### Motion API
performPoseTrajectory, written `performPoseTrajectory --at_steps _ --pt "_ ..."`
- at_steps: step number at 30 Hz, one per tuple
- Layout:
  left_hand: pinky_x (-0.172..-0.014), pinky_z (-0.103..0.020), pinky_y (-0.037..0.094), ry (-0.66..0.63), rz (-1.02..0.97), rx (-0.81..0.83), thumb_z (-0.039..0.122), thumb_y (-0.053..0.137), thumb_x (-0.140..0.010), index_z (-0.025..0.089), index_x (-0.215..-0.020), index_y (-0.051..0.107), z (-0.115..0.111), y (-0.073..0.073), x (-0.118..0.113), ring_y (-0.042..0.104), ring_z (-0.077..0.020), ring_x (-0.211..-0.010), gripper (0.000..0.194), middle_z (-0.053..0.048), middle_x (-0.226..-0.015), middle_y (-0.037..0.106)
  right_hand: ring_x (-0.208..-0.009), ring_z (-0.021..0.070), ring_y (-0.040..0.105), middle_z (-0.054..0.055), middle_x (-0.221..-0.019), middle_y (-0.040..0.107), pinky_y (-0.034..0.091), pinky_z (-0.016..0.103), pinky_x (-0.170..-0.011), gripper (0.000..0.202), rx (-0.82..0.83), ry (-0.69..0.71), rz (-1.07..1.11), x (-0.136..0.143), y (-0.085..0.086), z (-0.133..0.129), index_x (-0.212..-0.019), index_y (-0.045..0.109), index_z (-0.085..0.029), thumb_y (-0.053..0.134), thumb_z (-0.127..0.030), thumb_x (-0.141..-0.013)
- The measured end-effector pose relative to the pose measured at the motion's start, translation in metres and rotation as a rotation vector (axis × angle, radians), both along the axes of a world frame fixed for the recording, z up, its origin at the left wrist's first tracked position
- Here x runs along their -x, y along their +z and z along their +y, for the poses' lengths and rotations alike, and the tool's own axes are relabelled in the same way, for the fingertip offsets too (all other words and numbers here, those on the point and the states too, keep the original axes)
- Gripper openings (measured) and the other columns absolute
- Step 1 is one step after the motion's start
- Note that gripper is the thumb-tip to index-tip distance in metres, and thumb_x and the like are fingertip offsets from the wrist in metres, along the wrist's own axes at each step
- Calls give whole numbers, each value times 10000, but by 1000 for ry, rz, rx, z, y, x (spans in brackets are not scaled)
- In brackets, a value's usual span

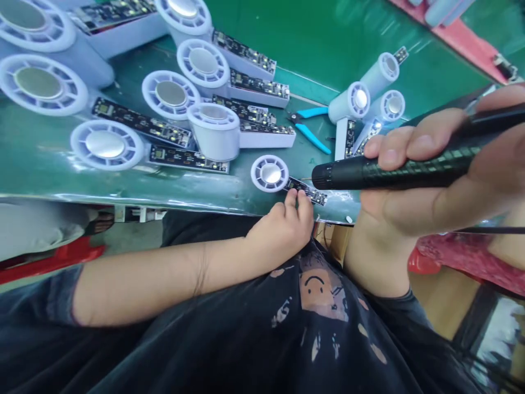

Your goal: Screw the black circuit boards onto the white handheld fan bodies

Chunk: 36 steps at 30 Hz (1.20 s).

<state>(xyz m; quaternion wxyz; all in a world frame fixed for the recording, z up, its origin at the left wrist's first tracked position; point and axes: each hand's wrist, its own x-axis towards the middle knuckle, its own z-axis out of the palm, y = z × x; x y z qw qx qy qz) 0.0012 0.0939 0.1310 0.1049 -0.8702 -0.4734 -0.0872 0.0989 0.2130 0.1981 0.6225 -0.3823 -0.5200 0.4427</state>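
Observation:
At the table's near edge lies a white plastic housing (269, 173) with a round ribbed end and a silver disc in its middle. A narrow black circuit board (314, 193) runs along its handle. My left hand (285, 221) is closed on the handle's near side, fingertips at the board. Wrapped in my right hand (426, 158) is a black electric screwdriver (340, 174), held nearly level. Its thin bit points left, with the tip over or at the board's inner end; I cannot tell whether it touches.
Several similar housings (107, 145) with boards stand on the green table (36, 169) at the left. Blue-handled cutters (311, 131) lie behind the working spot. More housings (355, 101) stand at the right, and a red strip (455, 41) crosses the far right.

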Motion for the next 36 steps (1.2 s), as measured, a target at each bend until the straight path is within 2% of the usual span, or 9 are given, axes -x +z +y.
performPoseTrajectory --at_steps 2,4,8,13,17,20,27,31,36 --pt "-543 -287 557 26 -18 5 69 510 -928 -70 -1149 694 1 -1 0 760 -350 -982 320 -264 -1122 741 -465 72 462 -70 -601 429 420 286 -468 335 -27 -2 -9 13 -3 -3 -814 502 -248 536 -551 -952" --pt "-529 -284 554 32 -31 32 113 528 -952 -68 -1159 690 1 -2 -1 756 -357 -996 319 -272 -1141 733 -466 61 474 -56 -600 433 396 275 -453 342 -73 24 16 21 -7 -4 -761 525 -228 589 -511 -941" --pt "-525 -276 552 18 -50 82 124 545 -961 -59 -1180 685 2 0 0 748 -363 -1024 318 -277 -1164 723 -482 42 496 -87 -585 446 430 234 -461 286 -38 81 32 23 -12 -4 -874 564 -257 692 -512 -884" --pt "-499 -263 534 8 -44 63 51 555 -921 -62 -1156 691 3 3 1 755 -365 -999 294 -265 -1125 739 -490 58 507 -75 -570 446 425 268 -462 466 5 90 45 24 -6 -4 -843 549 -227 435 -661 -967" --pt "-502 -252 529 42 -79 161 15 518 -929 -62 -1174 678 4 2 -1 756 -355 -1006 303 -277 -1131 733 -479 64 507 -75 -555 453 407 278 -452 544 -40 97 53 26 -7 -4 -880 540 -201 381 -715 -958" --pt "-509 -258 542 64 -83 206 1 481 -935 -62 -1183 672 4 1 -3 748 -357 -1031 319 -283 -1155 724 -492 63 517 -74 -575 457 414 287 -474 510 -28 109 37 24 -9 -5 -883 537 -209 376 -684 -975" --pt "-493 -257 547 70 -39 5 48 501 -944 -58 -1142 692 0 -3 -4 763 -337 -984 295 -261 -1109 744 -498 89 514 -48 -642 459 424 312 -471 440 -8 94 13 24 -8 -7 -913 545 -210 428 -629 -976" --pt "-489 -261 551 66 -32 53 84 474 -974 -47 -1169 684 0 -4 -4 752 -342 -1024 315 -267 -1132 734 -505 100 517 -46 -648 392 442 320 -462 398 35 74 -42 24 -8 -8 -886 540 -239 445 -616 -973" --pt "-524 -260 559 77 -104 169 35 478 -946 -66 -1169 670 3 -1 -4 747 -349 -1039 311 -288 -1122 731 -487 73 491 -77 -612 449 473 283 -516 262 -50 157 -79 20 -14 -6 -852 498 -262 685 -442 -890"
